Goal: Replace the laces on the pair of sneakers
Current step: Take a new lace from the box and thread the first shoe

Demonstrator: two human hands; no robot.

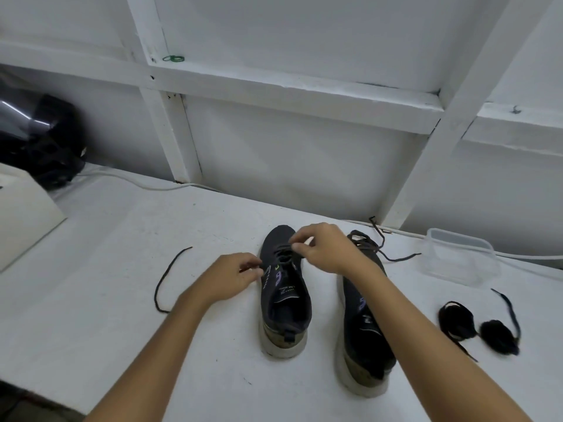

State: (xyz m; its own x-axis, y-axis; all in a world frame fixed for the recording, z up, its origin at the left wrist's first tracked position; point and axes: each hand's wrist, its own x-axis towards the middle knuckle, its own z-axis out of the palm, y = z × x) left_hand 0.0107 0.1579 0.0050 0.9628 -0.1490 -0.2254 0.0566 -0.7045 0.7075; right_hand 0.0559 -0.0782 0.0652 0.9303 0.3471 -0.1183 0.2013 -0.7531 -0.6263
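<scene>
- Two dark sneakers are standing side by side on the white table, toes pointing away from the person.
- The left sneaker is sitting between the two hands, its lace partly threaded through the eyelets.
- The left hand is pinching the lace at the sneaker's left edge, fingers curled on it.
- The right hand is reaching over the toe end, thumb and forefinger pinching the lace above the eyelets.
- The right sneaker is lying under the right forearm, its lace trailing loose toward the wall.
- A lace end is curving across the table well left of the shoes.
- Two bundled dark laces are resting right of the right sneaker.
- A clear plastic container is sitting beyond the bundles; nothing is showing inside it.
</scene>
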